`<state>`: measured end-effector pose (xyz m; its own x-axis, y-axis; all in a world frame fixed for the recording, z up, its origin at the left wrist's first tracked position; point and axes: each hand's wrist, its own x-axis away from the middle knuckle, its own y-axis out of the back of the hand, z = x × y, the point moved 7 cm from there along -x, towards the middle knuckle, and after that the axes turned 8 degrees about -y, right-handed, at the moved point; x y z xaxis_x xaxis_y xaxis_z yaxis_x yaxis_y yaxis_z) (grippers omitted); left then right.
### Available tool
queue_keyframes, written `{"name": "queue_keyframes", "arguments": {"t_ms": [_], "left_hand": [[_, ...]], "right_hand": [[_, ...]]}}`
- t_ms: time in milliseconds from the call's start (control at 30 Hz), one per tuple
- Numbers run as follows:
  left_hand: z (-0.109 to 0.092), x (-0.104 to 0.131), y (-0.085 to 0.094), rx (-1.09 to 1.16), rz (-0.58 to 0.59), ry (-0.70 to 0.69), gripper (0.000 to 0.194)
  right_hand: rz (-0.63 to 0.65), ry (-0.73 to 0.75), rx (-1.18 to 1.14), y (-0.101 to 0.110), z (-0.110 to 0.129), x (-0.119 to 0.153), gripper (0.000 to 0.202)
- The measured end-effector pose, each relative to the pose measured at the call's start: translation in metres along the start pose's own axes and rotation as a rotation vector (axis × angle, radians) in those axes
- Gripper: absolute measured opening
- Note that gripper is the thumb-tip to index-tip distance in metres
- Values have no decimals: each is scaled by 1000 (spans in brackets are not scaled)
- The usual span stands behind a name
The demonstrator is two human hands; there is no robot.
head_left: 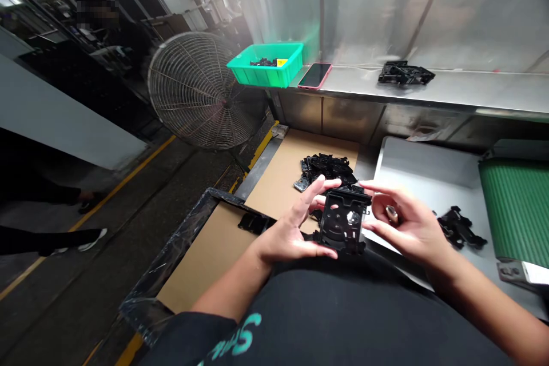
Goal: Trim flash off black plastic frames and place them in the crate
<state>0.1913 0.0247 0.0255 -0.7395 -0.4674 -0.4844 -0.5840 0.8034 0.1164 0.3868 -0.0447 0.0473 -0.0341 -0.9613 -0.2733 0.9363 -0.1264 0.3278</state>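
Observation:
A black plastic frame-like part with cut-outs and a small bright spot is held up in front of my body. Around its left side, my left hand grips it between thumb and fingers. My right hand pinches the right edge, its index finger at the upper corner; something small and pale shows among its curled fingers, too unclear to name. Behind the held part, a pile of similar black parts lies on brown cardboard. More black parts rest in the grey-white tray to the right.
On the metal shelf are a green bin with black pieces, a phone and black parts. A fan stands left. A green conveyor belt runs at right. A cardboard-lined box sits left; people are beyond.

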Motion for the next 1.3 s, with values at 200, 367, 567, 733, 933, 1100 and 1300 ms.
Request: {"name": "queue_keyframes", "arguments": {"t_ms": [200, 367, 567, 733, 933, 1100, 1300], "left_hand": [[3, -2, 8, -65, -130, -1, 126], [0, -6, 9, -57, -219, -22, 120], [-4, -11, 4, -29, -222, -34, 116], [-2, -9, 4, -63, -234, -18, 118], [-3, -7, 6, -111, -193, -93, 122], [-5, -6, 5, -74, -145, -87, 117], [4, -6, 1, 208, -270, 105, 106]], "right_hand": [[-154, 95, 11, 1, -3, 19, 48], [-80, 155, 53, -13, -1, 19, 58], [-121, 148, 79, -16, 2, 17, 59], [-168, 172, 37, -14, 10, 16, 52], [-184, 166, -6, -13, 9, 18, 46], [-184, 148, -39, -13, 6, 20, 40], [-172, 44, -138, -18, -8, 18, 33]]}}
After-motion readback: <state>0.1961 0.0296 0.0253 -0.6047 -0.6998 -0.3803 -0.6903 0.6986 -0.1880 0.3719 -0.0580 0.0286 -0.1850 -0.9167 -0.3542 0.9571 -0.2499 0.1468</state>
